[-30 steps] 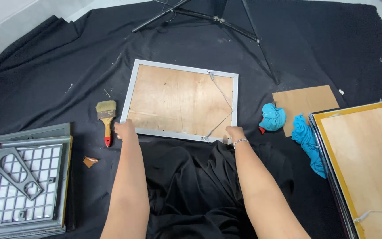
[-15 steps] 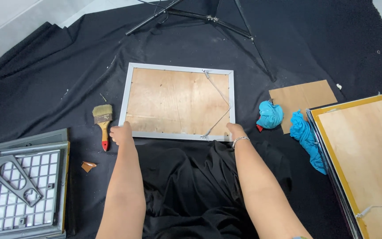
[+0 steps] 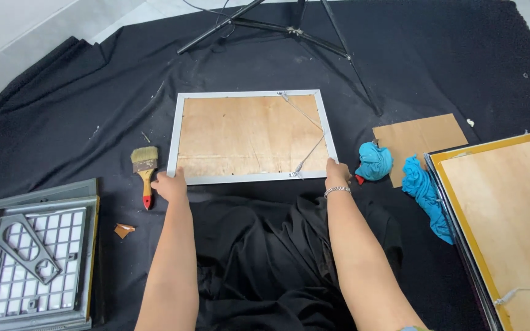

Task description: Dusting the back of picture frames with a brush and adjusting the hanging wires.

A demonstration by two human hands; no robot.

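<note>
The silver-framed picture with plywood backing (image 3: 249, 136) has been pushed slightly forward on the black cloth — both hands (image 3: 170, 184) (image 3: 337, 173) carried along at its near corners — and squared from its earlier tilt.

frame back (image 3: 249, 135): bare plywood, matt, pale brown with faint grain, inside a thin silver rim of satin metal look
hanging wire (image 3: 311, 132): thin, grey, metallic
ground cloth (image 3: 461, 67): black fabric, matt, creased, flecked with light specks
brush (image 3: 145, 173), at 9 o'clock of the frame: pale bristles, dull metal ferrule, glossy red handle
rags (image 3: 375, 161), at 3 o'clock: bright blue cloth, soft, crumpled
cardboard sheet (image 3: 421, 140): brown, flat, matt
bracelet (image 3: 337, 190): silvery, shiny links
grey grid panel (image 3: 38, 263), at 8 o'clock: matt, plastic-looking
</note>
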